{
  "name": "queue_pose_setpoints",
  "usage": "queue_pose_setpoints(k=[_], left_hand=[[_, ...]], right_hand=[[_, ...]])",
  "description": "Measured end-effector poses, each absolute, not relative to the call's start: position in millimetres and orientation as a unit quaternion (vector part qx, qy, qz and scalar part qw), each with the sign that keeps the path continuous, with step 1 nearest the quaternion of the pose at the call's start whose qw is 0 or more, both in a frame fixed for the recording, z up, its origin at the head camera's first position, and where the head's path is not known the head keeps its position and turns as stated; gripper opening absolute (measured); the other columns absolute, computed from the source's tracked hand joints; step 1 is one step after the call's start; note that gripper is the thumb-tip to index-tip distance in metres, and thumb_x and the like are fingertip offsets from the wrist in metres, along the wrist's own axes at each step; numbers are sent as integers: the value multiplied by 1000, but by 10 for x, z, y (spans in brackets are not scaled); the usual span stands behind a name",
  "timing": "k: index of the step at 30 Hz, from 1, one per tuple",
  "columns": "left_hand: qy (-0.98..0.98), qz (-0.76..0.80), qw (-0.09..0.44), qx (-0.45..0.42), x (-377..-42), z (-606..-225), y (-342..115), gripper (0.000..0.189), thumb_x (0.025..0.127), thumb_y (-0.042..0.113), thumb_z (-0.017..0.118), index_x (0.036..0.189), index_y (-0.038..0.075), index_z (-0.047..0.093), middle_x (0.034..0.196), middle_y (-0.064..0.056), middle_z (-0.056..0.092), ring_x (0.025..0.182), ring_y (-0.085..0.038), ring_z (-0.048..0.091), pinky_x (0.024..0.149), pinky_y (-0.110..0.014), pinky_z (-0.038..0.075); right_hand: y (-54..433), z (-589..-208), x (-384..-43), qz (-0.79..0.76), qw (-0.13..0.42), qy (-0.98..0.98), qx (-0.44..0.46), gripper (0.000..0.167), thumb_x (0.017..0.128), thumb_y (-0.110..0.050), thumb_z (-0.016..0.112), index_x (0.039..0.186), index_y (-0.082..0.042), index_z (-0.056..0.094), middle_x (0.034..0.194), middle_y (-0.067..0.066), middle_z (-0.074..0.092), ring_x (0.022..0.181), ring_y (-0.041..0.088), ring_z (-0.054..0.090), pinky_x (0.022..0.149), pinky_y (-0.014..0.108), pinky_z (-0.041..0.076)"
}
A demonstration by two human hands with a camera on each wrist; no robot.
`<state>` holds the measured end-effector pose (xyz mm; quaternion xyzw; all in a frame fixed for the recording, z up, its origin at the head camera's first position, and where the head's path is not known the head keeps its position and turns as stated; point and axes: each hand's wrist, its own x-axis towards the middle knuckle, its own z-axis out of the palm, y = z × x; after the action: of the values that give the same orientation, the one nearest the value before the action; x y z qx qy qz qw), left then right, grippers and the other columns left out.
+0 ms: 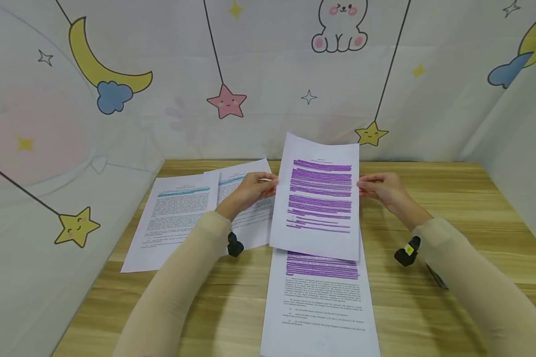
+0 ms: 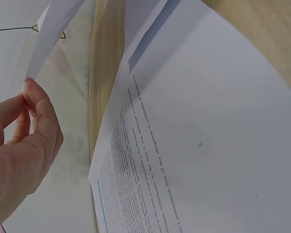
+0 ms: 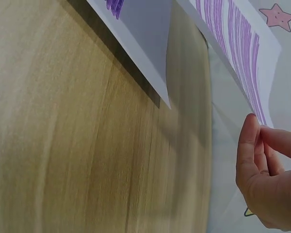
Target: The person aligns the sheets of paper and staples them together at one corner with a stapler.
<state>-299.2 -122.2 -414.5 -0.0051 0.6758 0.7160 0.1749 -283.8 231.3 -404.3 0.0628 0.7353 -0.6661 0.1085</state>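
Head view: left hand [image 1: 251, 190] and right hand [image 1: 386, 191] pinch opposite long edges of a white, rectangular, purple-lined paper sheet [image 1: 320, 198] over another purple-marked paper [image 1: 319, 300]; brown wood-grain tabletop [image 1: 455, 198] spreads rightward. The sheet's heading points away, long axis near-to-far. Left wrist view: fingertips grip its edge. Right wrist view: likewise.

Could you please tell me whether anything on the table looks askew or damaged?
Only mildly askew: the two blue-marked sheets, left of the raised purple-marked page, overlap at different angles instead of lying squarely together. I see no spill or tear.
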Motion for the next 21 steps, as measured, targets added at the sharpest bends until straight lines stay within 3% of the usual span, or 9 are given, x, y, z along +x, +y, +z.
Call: queue_pose_setpoints(k=[8, 21], left_hand=[[676, 714, 182, 0, -2914, -4134, -1242, 24, 100, 2, 58, 121, -10, 57, 96, -11, 63, 75, -11, 65, 73, -20, 58], [684, 700, 205, 2, -2688, -4058, -1283, 24, 100, 2, 58, 122, -8, 56, 96, -12, 64, 77, -13, 66, 76, -22, 59]], right_hand=[[2328, -4023, -2780, -641, 110, 758, 52, 38, 100, -9, 60, 130, 13, 52, 103, 5, 64, 83, 12, 69, 89, 30, 57], [2380, -3953, -2597, -651, 128, 747, 33, 38, 99, -6, 61, 128, 17, 52, 94, 0, 69, 82, 13, 70, 88, 31, 58]])
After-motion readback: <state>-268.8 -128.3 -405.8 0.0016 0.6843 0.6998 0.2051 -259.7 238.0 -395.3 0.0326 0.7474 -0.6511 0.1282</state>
